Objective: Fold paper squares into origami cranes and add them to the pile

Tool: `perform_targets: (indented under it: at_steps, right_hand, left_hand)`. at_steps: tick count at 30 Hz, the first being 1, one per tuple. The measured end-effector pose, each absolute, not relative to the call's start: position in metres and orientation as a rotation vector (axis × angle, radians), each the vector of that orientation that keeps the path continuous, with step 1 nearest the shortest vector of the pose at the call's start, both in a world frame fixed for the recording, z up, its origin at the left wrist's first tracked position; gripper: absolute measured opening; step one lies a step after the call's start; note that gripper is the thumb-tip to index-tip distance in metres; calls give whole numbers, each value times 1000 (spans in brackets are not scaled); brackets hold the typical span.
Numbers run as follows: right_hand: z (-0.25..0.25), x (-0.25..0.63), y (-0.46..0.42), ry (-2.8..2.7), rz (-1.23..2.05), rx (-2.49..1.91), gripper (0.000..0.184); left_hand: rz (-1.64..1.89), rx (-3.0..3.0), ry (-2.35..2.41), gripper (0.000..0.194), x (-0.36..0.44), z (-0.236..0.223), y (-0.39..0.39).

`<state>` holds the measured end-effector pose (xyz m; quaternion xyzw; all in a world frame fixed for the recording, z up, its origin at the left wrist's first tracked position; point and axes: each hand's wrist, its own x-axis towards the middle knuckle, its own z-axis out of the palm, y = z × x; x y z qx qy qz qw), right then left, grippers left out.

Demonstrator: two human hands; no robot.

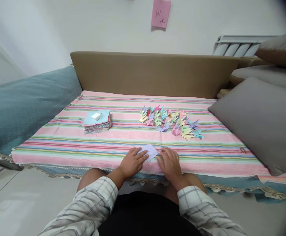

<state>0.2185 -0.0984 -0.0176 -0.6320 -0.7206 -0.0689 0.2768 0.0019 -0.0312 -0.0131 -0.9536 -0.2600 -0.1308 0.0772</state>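
Observation:
A pale lilac sheet of origami paper (150, 152), folded to a kite shape with a crease line, lies flat on the striped cloth in front of me. My left hand (132, 162) rests over its left part, fingers stretched out and pressing on it. At the paper's pointed right end is my right hand (169, 163), palm down with the fingers loosely bent and the thumb apart; whether its fingertips touch the point is hard to see. Beyond my hands lies a heap of folded paper cranes (167, 118) in many colours.
To the left stands a stack of coloured paper (97, 123) with a small white object (96, 116) on top. A grey cushion (258, 121) leans at the right, near a small brownish ring (243, 150). The striped cloth (123, 131) covers the sofa seat up to its brown back (148, 73).

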Motion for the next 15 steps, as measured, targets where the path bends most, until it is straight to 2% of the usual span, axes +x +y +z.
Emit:
perform_targets:
  at_steps: [4,7,15]
  right_hand:
    - [-17,205,-92,-2270,-157,-1449,49]
    - [-24,201,-87,-2359,-110,-1449,62]
    - [-32,203,-85,-2392,-69,-1498,64]
  left_hand:
    - [-387,-2858,-795,45,2,-13,-32]
    - [-385,-2862,-785,45,1,-14,-32]
    - [-534,-2807,-898,37,-7,-16,-37]
